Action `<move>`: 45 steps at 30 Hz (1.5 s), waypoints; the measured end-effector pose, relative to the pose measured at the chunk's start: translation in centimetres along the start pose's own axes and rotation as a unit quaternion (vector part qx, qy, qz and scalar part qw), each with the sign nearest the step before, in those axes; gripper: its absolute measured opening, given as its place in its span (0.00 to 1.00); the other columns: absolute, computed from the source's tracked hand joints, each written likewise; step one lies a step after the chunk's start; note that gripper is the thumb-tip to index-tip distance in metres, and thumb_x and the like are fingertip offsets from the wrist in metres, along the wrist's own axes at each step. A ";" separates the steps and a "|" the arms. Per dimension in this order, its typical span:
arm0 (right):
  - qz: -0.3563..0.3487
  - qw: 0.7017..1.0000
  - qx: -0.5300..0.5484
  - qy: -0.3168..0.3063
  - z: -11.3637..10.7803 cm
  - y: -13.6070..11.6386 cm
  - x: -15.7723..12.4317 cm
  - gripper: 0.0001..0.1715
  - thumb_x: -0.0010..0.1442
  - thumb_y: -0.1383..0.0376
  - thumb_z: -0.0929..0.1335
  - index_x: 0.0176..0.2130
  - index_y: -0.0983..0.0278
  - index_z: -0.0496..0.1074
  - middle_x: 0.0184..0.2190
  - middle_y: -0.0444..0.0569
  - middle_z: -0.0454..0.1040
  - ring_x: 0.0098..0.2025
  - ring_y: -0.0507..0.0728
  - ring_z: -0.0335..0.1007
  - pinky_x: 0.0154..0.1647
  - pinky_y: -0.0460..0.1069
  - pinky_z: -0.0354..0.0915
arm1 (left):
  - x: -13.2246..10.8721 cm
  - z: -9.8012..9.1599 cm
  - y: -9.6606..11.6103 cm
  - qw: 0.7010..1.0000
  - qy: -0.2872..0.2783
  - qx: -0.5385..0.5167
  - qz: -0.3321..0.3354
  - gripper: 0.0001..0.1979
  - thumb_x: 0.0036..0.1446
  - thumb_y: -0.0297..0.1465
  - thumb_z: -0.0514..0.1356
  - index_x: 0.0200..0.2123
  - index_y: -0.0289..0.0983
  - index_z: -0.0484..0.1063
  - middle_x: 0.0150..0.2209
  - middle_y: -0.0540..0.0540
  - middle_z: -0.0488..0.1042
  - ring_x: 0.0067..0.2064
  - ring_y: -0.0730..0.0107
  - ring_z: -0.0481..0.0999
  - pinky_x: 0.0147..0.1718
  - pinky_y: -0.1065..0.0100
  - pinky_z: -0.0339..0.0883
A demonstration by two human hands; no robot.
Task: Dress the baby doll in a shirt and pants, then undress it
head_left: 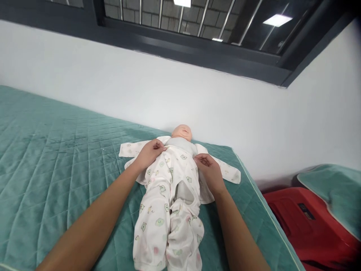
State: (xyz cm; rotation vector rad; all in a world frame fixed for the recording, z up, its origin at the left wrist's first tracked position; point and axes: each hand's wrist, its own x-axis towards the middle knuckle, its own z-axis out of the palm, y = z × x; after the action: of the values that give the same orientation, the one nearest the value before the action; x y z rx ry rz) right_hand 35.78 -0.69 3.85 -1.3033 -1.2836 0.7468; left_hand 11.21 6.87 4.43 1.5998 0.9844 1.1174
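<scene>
The fingers of your left hand (150, 152) are curled, thumb and fingertips drawn together in a pinch on one side of the waistband of the trousers (153, 210). Your right hand (210, 169) pinches the other side, fingertips bent inward on the cloth. The trousers are soft, thin and white, printed with small green figures, one leg fairly smooth, the other bunched into rumpled folds — and an oval opening between them shows paler grey fabric. They enclose the lower body of the doll (182, 131), which lies on its back, its smooth, round head close to the wall (141, 82). Its white top (231, 172) lies spread open beneath it, long sleeves stretched out flat on either side. Under everything runs a green quilted cover (70, 162), stitched in diamonds and edged with pale piping. Beyond its right edge sits a moulded red plastic object (299, 218) — green cloth (335, 188) drapes over it.
</scene>
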 end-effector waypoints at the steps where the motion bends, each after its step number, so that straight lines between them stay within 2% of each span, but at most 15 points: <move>1: 0.003 1.000 -0.018 0.013 -0.2 0.1 -0.3 0.12 0.53 0.57 0.73 0.35 0.60 0.73 0.33 0.45 0.74 0.38 0.56 0.69 0.43 0.51 0.63 | -0.1 0.0 0.0 1.000 0.004 0.008 -0.003 0.12 0.53 0.40 0.63 0.30 0.37 0.69 0.30 0.50 0.72 0.34 0.69 0.69 0.35 0.69 0.60; 5: 0.028 0.992 -0.120 0.036 -0.8 0.8 -1.9 0.13 0.56 0.53 0.70 0.31 0.60 0.71 0.28 0.43 0.72 0.32 0.55 0.65 0.35 0.50 0.59 | -0.4 -0.4 -0.7 0.998 0.013 0.051 -0.017 0.11 0.56 0.40 0.59 0.31 0.38 0.73 0.33 0.48 0.76 0.38 0.65 0.72 0.38 0.67 0.62; 9: 0.053 0.986 -0.160 -0.006 -1.4 1.4 -2.9 0.18 0.60 0.51 0.66 0.27 0.61 0.70 0.24 0.42 0.69 0.29 0.54 0.61 0.32 0.49 0.57 | -0.6 -1.0 -1.4 0.997 -0.013 0.071 -0.033 0.12 0.56 0.40 0.58 0.29 0.38 0.74 0.34 0.47 0.78 0.39 0.62 0.73 0.39 0.66 0.64; 11: 0.076 0.986 -0.145 -0.036 -1.7 1.6 -3.0 0.18 0.59 0.51 0.67 0.26 0.61 0.70 0.23 0.42 0.69 0.28 0.53 0.60 0.31 0.48 0.57 | -0.7 -1.5 -1.4 0.996 -0.040 0.063 -0.039 0.11 0.54 0.40 0.59 0.30 0.38 0.74 0.35 0.47 0.78 0.39 0.61 0.74 0.38 0.66 0.65; 14: 0.112 0.987 -0.084 -0.081 -2.2 1.4 -3.0 0.16 0.56 0.51 0.69 0.31 0.62 0.73 0.27 0.43 0.73 0.29 0.54 0.64 0.31 0.48 0.60 | -0.9 -2.4 -1.0 0.994 -0.089 0.050 -0.043 0.10 0.51 0.40 0.60 0.29 0.39 0.74 0.33 0.47 0.78 0.38 0.61 0.74 0.35 0.66 0.66; 19: 0.127 0.983 0.029 -0.133 -2.4 1.0 -3.2 0.17 0.51 0.54 0.74 0.36 0.61 0.73 0.34 0.45 0.77 0.35 0.56 0.70 0.38 0.51 0.66 | -1.2 -3.5 -0.5 0.990 -0.130 0.027 -0.050 0.08 0.43 0.36 0.65 0.27 0.39 0.75 0.30 0.47 0.78 0.33 0.61 0.74 0.31 0.66 0.67; 25: 0.131 0.976 0.036 -0.168 -2.4 1.1 -2.9 0.17 0.52 0.55 0.74 0.38 0.61 0.74 0.37 0.45 0.77 0.38 0.57 0.71 0.40 0.51 0.66 | -1.0 -3.7 -0.2 0.977 -0.172 0.098 -0.076 0.11 0.43 0.37 0.61 0.30 0.38 0.75 0.34 0.46 0.79 0.38 0.58 0.75 0.35 0.65 0.68; 29: 0.131 0.970 0.040 -0.200 -2.3 0.9 -2.8 0.18 0.53 0.55 0.74 0.42 0.60 0.76 0.41 0.47 0.78 0.42 0.58 0.72 0.44 0.52 0.66 | -1.1 -3.4 0.0 0.972 -0.177 0.129 -0.089 0.13 0.45 0.38 0.59 0.33 0.37 0.75 0.35 0.46 0.79 0.40 0.57 0.75 0.37 0.64 0.68; 34: 0.116 0.971 0.026 -0.210 -2.1 1.0 -2.9 0.18 0.55 0.54 0.72 0.43 0.59 0.76 0.41 0.47 0.78 0.44 0.59 0.72 0.48 0.54 0.66 | -1.3 -2.9 0.0 0.976 -0.162 0.116 -0.090 0.15 0.45 0.39 0.59 0.34 0.38 0.75 0.35 0.46 0.80 0.40 0.56 0.75 0.37 0.64 0.68; 41: 0.124 0.969 0.032 -0.213 -2.5 1.2 -2.5 0.14 0.52 0.56 0.74 0.35 0.62 0.72 0.34 0.43 0.76 0.37 0.55 0.69 0.40 0.50 0.65 | -1.5 -2.7 0.2 0.979 -0.161 0.093 -0.088 0.15 0.45 0.38 0.59 0.35 0.36 0.74 0.35 0.46 0.79 0.40 0.57 0.74 0.37 0.64 0.68; 45: 0.114 0.975 0.008 -0.191 -2.5 1.3 -2.5 0.11 0.52 0.59 0.73 0.32 0.62 0.69 0.31 0.41 0.74 0.33 0.53 0.66 0.35 0.48 0.62 | -1.5 -2.7 0.2 0.980 -0.143 0.095 -0.098 0.12 0.46 0.36 0.58 0.33 0.37 0.73 0.32 0.47 0.77 0.38 0.59 0.74 0.34 0.66 0.67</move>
State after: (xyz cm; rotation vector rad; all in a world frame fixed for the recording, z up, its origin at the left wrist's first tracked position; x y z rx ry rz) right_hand 37.96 -3.42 2.47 -1.3502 -1.4391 1.2133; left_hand 8.23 6.03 4.70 1.7154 1.0531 0.6532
